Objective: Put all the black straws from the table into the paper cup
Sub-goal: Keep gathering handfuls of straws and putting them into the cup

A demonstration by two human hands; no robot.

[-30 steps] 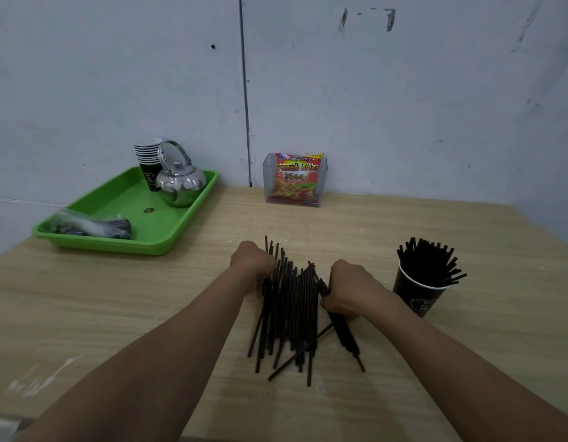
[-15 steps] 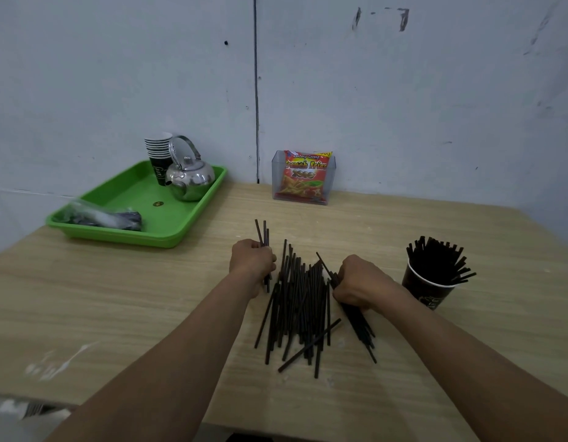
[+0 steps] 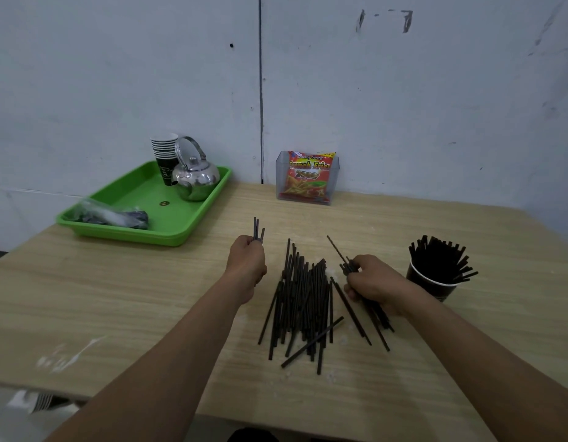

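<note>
The left hand (image 3: 247, 261) is gripping a few black straws (image 3: 258, 229) in a closed fist, their ends sticking up past the knuckles. The right hand (image 3: 373, 283) is clenching a larger bundle (image 3: 376, 315) that is slanting down onto the wooden table (image 3: 116, 298). Between the hands, a loose pile of black straws (image 3: 303, 301) is lying flat. The paper cup (image 3: 430, 283) (already bristling with straws) is standing just beside the right hand.

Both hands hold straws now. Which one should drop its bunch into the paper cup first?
Right hand, probably: it grips a bunch right beside the paper cup, while the left hand is across the straw pile.
</note>
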